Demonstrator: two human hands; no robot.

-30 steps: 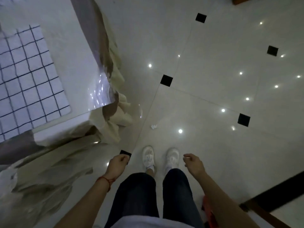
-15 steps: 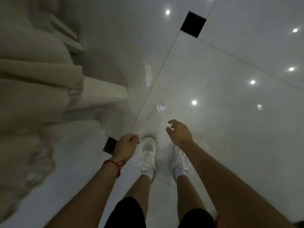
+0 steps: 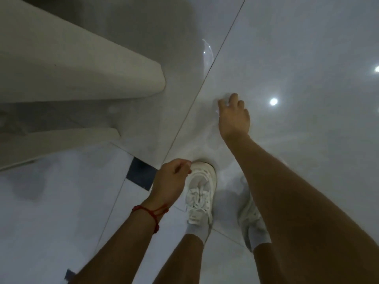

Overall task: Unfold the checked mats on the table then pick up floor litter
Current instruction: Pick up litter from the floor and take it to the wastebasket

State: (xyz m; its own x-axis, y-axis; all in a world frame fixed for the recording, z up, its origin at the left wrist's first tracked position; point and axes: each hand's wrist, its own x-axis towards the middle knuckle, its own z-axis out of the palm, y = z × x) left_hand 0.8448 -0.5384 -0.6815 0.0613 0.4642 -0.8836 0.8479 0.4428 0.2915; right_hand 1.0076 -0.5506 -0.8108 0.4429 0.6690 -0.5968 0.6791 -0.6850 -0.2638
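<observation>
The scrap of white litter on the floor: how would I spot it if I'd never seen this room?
Start from the glossy pale tiled floor and its long dark grout line. Just right of that line, ahead of the white laced sneaker, the right hand reaches down. The small crumpled white scrap peeks out at its fingertips, matte and wrinkled, unlike the round light reflection nearby.

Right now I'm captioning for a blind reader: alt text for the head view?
The right hand reaches down to a white paper scrap on the glossy tiled floor, fingers closing around it. The left hand hangs loosely curled above a white sneaker.
</observation>
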